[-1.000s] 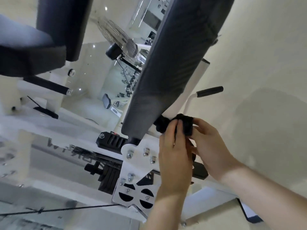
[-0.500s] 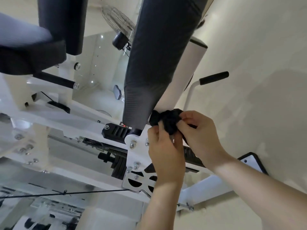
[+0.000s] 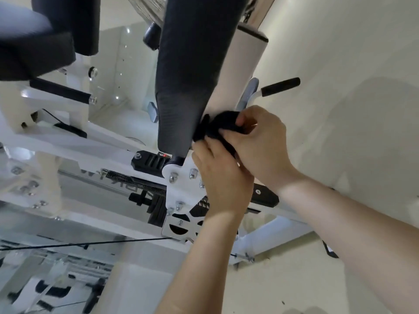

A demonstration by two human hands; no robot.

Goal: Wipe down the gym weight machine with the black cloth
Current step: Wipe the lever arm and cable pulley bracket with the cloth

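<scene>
Dark pad (image 3: pixel 192 71) at left, then left hand (image 3: pixel 221 177) and right hand (image 3: pixel 263 141), fingers pinching bunched cloth (image 3: pixel 217 128) against the pad's lower edge; soft, light, likely best gripped as a wad.

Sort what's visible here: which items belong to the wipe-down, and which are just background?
Part of the job:
- black cloth, bunched in both hands
- left hand
- right hand
- dark back pad of the machine
- white bolted bracket under the hands

Just around:
- fan behind the pad
- black-grip handle
- second pad at upper left
</scene>
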